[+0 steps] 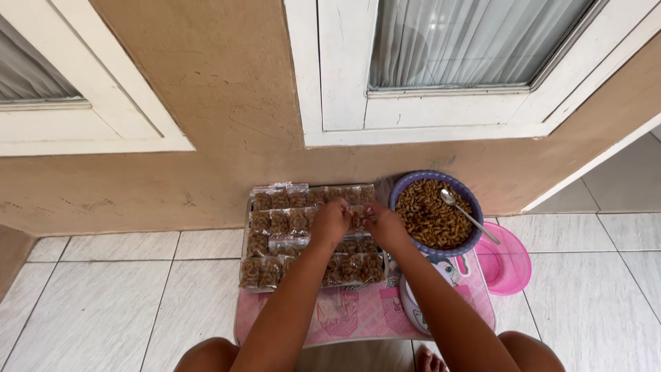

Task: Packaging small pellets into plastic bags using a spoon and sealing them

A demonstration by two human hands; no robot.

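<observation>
Both hands pinching one small snack packet [357, 219] over packet-filled tray [246, 234], left hand [332, 222], right hand [385, 226], purple bowl [413, 184] of brown snacks

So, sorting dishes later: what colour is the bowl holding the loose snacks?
Purple bowl, seen in the head view.

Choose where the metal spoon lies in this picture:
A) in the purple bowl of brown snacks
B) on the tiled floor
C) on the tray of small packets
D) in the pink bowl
A: the metal spoon rests in the purple bowl, its scoop on the brown snacks and its handle over the rim toward the pink bowl.
</observation>
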